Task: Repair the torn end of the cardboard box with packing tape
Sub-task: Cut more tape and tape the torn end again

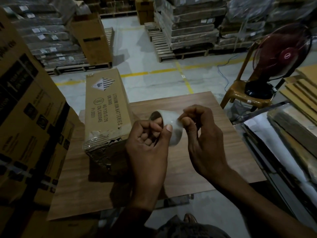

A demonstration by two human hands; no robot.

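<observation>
A long cardboard box [104, 107] printed "LITHIUM ION BATTERIES" lies on the wooden table [197, 160]. Its near end [99, 148] is torn and crumpled, with clear tape over part of it. Just right of that end, above the table, my left hand [147, 148] holds a roll of clear packing tape [171, 127], fingers through the core and thumb on the outside. My right hand [200, 133] pinches at the roll's surface with thumb and fingertips. Whether a loose tape end is lifted is unclear.
Tall printed cartons [25, 117] stand close on the left. Right of the table is a shiny wrapped stack [283, 143]. A brown plastic chair [245, 90] holds a red fan [281, 57]. Pallets of wrapped goods [192, 26] stand behind across the grey floor.
</observation>
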